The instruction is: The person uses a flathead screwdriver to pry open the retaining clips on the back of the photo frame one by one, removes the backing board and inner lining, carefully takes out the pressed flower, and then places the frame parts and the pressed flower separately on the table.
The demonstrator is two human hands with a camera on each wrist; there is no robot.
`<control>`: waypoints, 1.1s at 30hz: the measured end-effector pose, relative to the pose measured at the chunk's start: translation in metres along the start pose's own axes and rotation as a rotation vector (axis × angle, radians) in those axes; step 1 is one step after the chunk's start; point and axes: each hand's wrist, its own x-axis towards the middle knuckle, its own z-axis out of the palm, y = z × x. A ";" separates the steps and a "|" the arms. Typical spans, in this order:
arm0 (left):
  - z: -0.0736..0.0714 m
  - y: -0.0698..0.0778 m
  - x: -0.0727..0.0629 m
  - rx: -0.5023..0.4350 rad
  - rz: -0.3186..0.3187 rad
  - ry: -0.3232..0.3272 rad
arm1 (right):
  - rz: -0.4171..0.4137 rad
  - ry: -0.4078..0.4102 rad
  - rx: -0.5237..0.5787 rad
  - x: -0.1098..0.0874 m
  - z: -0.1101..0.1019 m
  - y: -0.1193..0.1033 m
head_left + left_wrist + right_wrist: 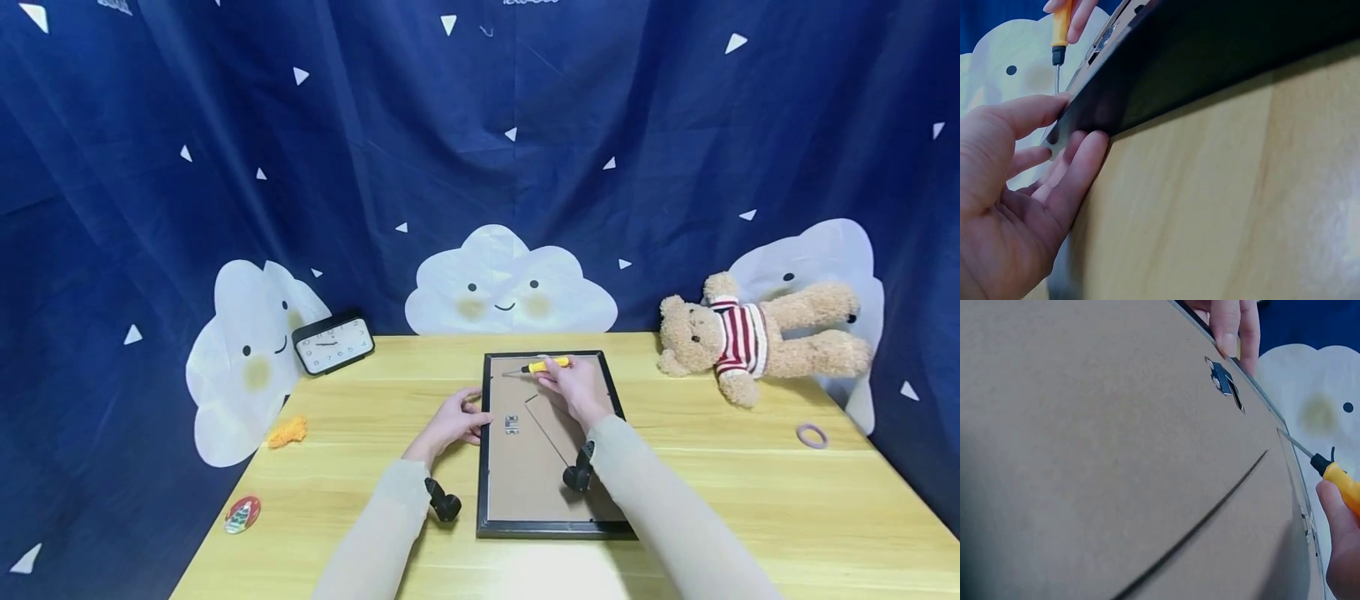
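Note:
A black picture frame (pixel 551 527) lies back up on the table, its brown backing board (pixel 517 483) showing. My left hand (pixel 453 418) holds the frame's left edge; in the left wrist view its thumb (pixel 1035 112) touches the upper rim and other fingers press the side. My right hand (pixel 568 387) grips a screwdriver (pixel 549 365) by its yellow handle. In the right wrist view the screwdriver's thin shaft (pixel 1297 445) reaches the board close to its edge. A metal hanger (pixel 1222 378) sits on the board. A thin dark line (pixel 546 429) crosses the board.
A desk clock (pixel 333 343) leans at the back left. Orange yarn (pixel 287 432) and a round badge (pixel 242 515) lie near the left edge. On the right are a teddy bear (pixel 750 333) and a purple ring (pixel 812 428). A blue curtain (pixel 450 125) surrounds the table.

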 end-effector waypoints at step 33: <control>0.000 0.000 0.014 -0.006 -0.058 0.064 | 0.167 -0.062 0.067 0.020 0.005 -0.006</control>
